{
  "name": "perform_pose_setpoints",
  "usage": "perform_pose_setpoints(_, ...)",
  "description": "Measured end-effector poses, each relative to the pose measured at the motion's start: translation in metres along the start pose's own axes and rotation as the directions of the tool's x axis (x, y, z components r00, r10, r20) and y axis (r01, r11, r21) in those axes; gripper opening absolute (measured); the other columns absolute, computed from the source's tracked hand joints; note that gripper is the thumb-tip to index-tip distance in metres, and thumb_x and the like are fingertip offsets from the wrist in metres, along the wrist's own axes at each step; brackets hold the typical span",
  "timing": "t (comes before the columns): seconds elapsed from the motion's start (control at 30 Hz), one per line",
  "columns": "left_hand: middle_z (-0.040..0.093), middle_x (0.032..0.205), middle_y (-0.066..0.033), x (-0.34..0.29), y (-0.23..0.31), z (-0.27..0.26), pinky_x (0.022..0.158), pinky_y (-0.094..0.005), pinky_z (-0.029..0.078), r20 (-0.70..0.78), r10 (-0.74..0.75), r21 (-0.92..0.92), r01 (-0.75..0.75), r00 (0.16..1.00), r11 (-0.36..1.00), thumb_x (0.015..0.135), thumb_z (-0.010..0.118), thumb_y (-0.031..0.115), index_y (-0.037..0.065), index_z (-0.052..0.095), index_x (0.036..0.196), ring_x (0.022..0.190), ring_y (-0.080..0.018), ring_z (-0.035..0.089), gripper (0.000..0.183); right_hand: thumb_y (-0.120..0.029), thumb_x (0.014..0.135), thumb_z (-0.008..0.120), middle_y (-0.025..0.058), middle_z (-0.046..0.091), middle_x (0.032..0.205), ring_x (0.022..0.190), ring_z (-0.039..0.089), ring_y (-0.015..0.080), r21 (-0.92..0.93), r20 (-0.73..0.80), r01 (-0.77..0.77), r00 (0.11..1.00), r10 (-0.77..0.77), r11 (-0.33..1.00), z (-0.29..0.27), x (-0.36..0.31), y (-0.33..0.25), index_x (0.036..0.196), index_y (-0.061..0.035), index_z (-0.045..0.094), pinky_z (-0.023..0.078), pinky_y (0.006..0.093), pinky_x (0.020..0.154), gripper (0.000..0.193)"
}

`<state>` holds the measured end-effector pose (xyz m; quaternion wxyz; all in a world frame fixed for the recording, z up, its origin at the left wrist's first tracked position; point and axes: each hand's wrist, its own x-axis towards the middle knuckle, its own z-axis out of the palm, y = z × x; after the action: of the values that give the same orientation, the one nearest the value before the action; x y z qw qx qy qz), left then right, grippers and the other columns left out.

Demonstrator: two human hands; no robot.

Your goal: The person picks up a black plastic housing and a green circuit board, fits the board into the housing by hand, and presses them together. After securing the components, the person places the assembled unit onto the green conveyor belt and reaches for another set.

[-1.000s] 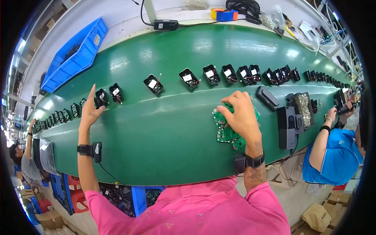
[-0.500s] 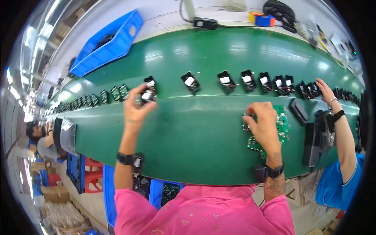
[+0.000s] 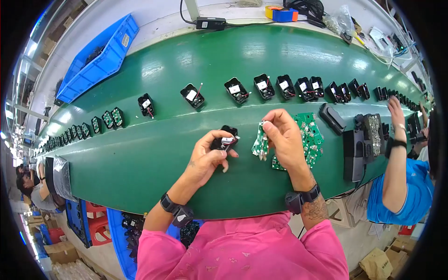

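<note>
My left hand (image 3: 207,156) is closed round a small black plastic housing (image 3: 229,132) with a white block and thin wires inside. Opposite it, my right hand (image 3: 285,137) pinches green circuit boards (image 3: 260,141), held upright just above the green table; how many is hard to tell. Beside and partly behind the right hand lies a pile of similar loose boards (image 3: 311,135). Beyond both hands runs a row of open black housings (image 3: 192,96) with white blocks and wires. Farther left, more housings (image 3: 108,119) have green boards in them.
A blue bin (image 3: 100,58) stands at the far left of the table (image 3: 154,172). Right of the board pile are a black case (image 3: 332,118) and a black box-shaped device (image 3: 353,156). A co-worker's arm (image 3: 396,135) reaches in at the right. A power adapter (image 3: 210,23) lies at the back.
My left hand has taken a housing from the row and brought it nearer, toward the middle. My right hand has lifted boards from the pile and moved left. The whole view has shifted.
</note>
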<state>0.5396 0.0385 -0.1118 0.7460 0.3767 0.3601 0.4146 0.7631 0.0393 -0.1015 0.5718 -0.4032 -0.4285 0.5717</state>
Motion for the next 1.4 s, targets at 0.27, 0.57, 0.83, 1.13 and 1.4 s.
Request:
perform_pose_setpoints(0.27,0.057,0.113,-0.0139,-0.01,-0.008,0.004,0.049,-0.0226,0.049,-0.067,0.048,0.066,-0.043,0.997,0.997,0.079,0.067,0.001,0.004,0.055,0.118,0.072,-0.0135,0.064,0.041,-0.013,0.095,0.065,0.0048,0.055,0.105,0.072,0.058,0.0127,0.354,0.261,-0.358,0.925,0.277,0.864,0.011,-0.008,0.009,0.127,-0.0007,0.052,0.048,0.0241,0.055,0.037)
perform_pose_setpoints(0.57,0.053,0.126,-0.0156,-0.014,-0.016,0.013,0.07,-0.026,0.055,-0.19,0.304,0.399,-0.209,0.934,0.893,0.082,0.075,0.005,0.0,0.071,0.09,0.085,-0.0147,0.065,0.011,0.001,0.088,0.065,0.0127,0.054,0.129,0.108,0.057,0.0163,0.333,0.271,-0.344,0.927,0.261,0.878,0.006,-0.013,0.015,0.139,0.0046,0.045,0.051,0.0273,0.089,0.055)
perform_pose_setpoints(0.83,0.053,0.127,-0.0143,-0.021,-0.019,0.024,0.074,-0.0314,0.055,-0.055,0.71,0.835,-0.358,0.703,0.419,0.077,0.079,0.005,0.008,0.075,0.09,0.092,-0.0228,0.066,0.013,0.005,0.091,0.056,0.02,0.035,0.155,0.144,0.036,0.0276,0.391,0.28,-0.228,0.952,0.121,0.892,0.026,-0.022,0.016,0.151,0.0031,0.029,0.036,0.0364,0.114,0.066)
perform_pose_setpoints(1.13,0.054,0.126,-0.0142,-0.021,-0.019,0.026,0.065,-0.0348,0.058,0.008,0.751,0.871,-0.374,0.66,0.319,0.077,0.078,0.005,0.01,0.073,0.091,0.08,-0.0264,0.07,0.016,0.002,0.097,0.054,0.0188,0.044,0.15,0.13,0.051,0.0202,0.033,0.305,-0.096,0.949,0.082,0.995,0.031,-0.028,0.023,0.148,0.0041,0.037,0.043,0.0323,0.107,0.054)
perform_pose_setpoints(1.4,0.056,0.122,-0.0132,-0.017,-0.022,0.025,0.072,-0.0319,0.056,-0.062,0.696,0.905,-0.254,0.715,0.342,0.077,0.077,0.002,0.006,0.073,0.089,0.092,-0.0214,0.067,0.014,0.003,0.094,0.061,0.0208,0.056,0.137,0.118,0.059,0.0214,-0.077,0.15,0.03,0.988,-0.018,0.997,0.034,-0.035,0.038,0.123,0.0067,0.062,0.05,0.0328,0.099,0.029)
